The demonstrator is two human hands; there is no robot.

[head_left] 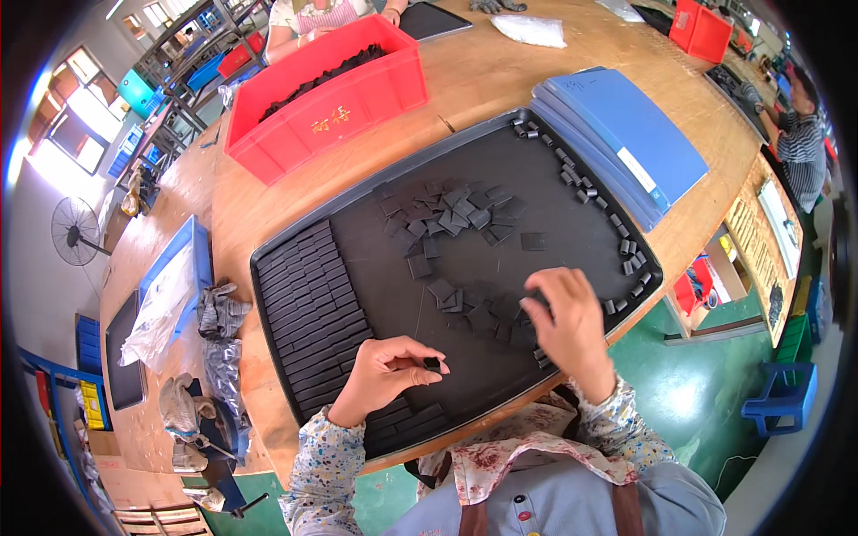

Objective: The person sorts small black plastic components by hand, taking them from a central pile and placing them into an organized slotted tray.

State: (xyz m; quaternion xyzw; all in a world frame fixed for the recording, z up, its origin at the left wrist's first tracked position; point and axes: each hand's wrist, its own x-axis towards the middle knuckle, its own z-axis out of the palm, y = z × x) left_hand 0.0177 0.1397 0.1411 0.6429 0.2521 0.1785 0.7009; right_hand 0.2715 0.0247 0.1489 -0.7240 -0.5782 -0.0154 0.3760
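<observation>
Pinched between the thumb and forefinger of my left hand (386, 373) is a small black tube-shaped piece (433, 364). My right hand (570, 323) hovers above the tray's near right part, thumb and fingers apart and curved, with nothing visible between them. Below it lies a loose heap of flat black square pieces (483, 314). A second heap of such pieces (460, 208) is farther back. Rows of black pieces (313, 304) lie packed along the left of the black tray (375, 183). Short black tubes (626, 247) line its right edge.
A red bin (331, 134) of black pieces stands behind the tray. Blue folders (626, 134) are stacked at the right. Gloves (183, 411) and a blue crate (183, 268) with plastic bags sit at left. Another person (313, 16) is across the table; one (800, 143) stands far right.
</observation>
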